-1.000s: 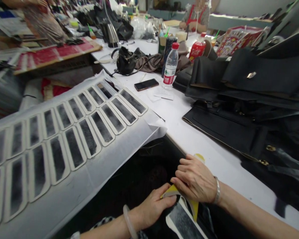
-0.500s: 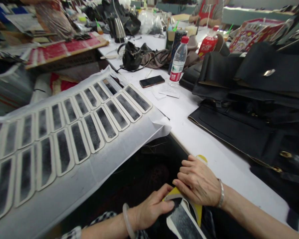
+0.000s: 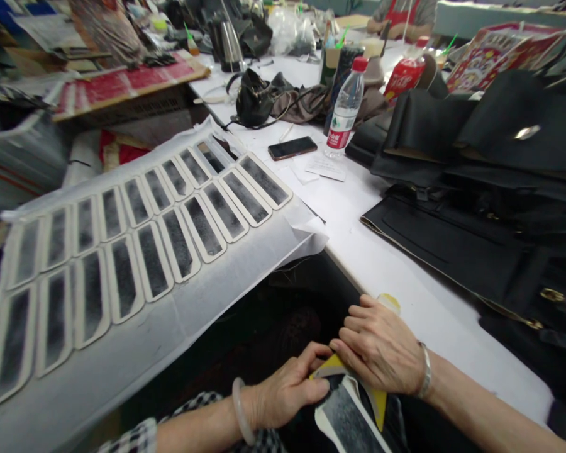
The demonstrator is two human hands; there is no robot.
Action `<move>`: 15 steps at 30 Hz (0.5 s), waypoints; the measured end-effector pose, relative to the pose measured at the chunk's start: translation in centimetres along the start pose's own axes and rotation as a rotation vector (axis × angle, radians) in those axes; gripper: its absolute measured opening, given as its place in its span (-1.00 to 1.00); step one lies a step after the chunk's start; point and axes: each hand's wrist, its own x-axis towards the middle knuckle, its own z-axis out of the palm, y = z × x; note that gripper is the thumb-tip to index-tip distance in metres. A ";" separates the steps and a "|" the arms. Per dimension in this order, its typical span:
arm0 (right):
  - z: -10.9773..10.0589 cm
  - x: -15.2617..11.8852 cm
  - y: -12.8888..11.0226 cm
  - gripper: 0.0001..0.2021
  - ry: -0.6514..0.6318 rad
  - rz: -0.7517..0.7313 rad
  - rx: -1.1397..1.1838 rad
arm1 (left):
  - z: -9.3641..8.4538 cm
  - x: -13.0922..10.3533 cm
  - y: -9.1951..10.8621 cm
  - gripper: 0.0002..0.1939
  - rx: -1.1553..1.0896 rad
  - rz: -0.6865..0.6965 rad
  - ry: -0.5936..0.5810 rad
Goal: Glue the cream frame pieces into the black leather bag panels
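At the bottom centre, my left hand [image 3: 287, 389] pinches the upper end of a dark panel with a pale border [image 3: 351, 418] and the corner of a yellow piece [image 3: 378, 402]. My right hand [image 3: 382, 346] is closed over the yellow piece, its fingers curled and its thumb close to my left fingertips. Part of the yellow piece lies beneath my right palm, and whatever else that hand holds is hidden. Left of my hands, two rows of similar dark panels [image 3: 153, 261] lie on a board covered in white sheeting [image 3: 179, 321].
On the white table [image 3: 396, 270] stand a water bottle [image 3: 346, 107] and a red bottle [image 3: 405, 69], with a phone [image 3: 292, 148] lying near them. Black leather bags [image 3: 453, 245] are piled at the right. Across the table is a person in a red apron [image 3: 400, 14].
The view has shifted slightly, so the table items appear a little higher and further right. Both hands keep nearly the same grip on the pieces.
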 end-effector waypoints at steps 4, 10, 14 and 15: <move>0.2 -0.3 -0.1 -0.61 -0.003 0.035 -0.024 | 0.3 -0.2 -0.3 -0.41 -0.060 0.024 0.011; 0.1 -0.5 -0.5 -0.60 -0.019 0.066 -0.052 | 0.2 -0.4 1.3 -0.51 0.038 0.029 0.069; 0.1 -0.6 -0.9 -0.61 -0.013 0.093 -0.079 | 0.1 -0.4 2.6 -0.54 0.081 0.006 0.073; 0.1 -0.6 -1.0 -0.61 -0.003 0.097 -0.083 | 0.1 -0.4 2.8 -0.54 0.085 0.011 0.071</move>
